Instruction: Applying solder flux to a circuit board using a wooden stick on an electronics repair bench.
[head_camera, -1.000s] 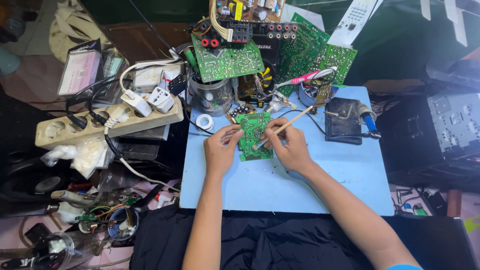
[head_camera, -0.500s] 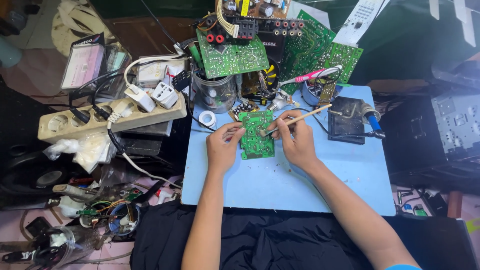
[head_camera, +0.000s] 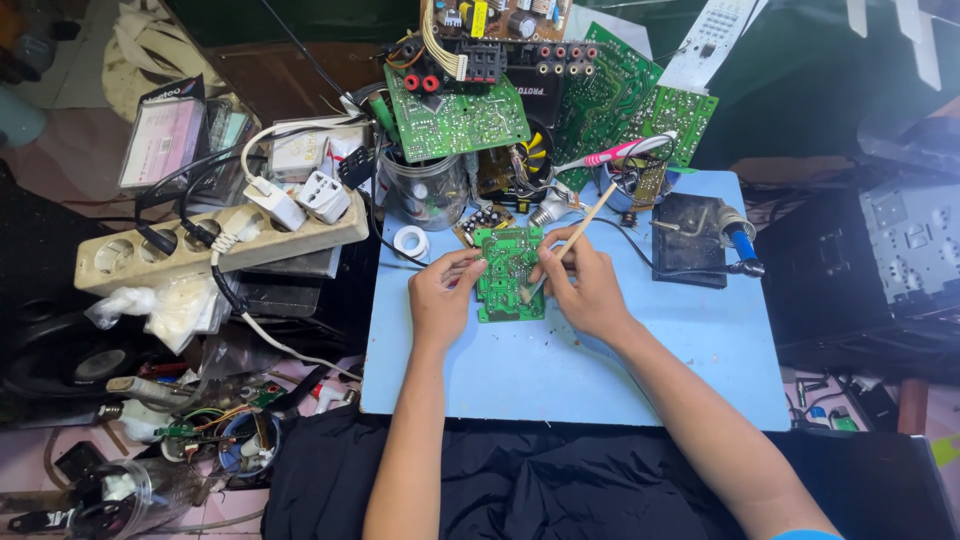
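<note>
Our left hand (head_camera: 442, 296) pinches the left edge of the small green circuit board (head_camera: 508, 274) with thumb and fingers pressed together, and it keeps the board flat on the blue tabletop (head_camera: 640, 370). Our right hand (head_camera: 588, 288) is closed around a thin wooden stick (head_camera: 572, 240); its lower tip touches the right part of the board, and its upper end points up and to the right. The board lies between our two hands, near the far edge of the tabletop and a little left of its middle.

We see much open room on the near half of the tabletop, from our wrists down to the front edge, where a black cloth (head_camera: 560, 480) begins. The far edge is crowded: a clear jar (head_camera: 425, 190), a roll of white tape (head_camera: 410, 240) and larger green boards (head_camera: 455, 120) stand just behind the small board. To the right, a dark stand with a blue-handled soldering iron (head_camera: 735, 240) sits near the right edge. Beyond the left edge, a beige power strip (head_camera: 215, 245) lies with several plugs.
</note>
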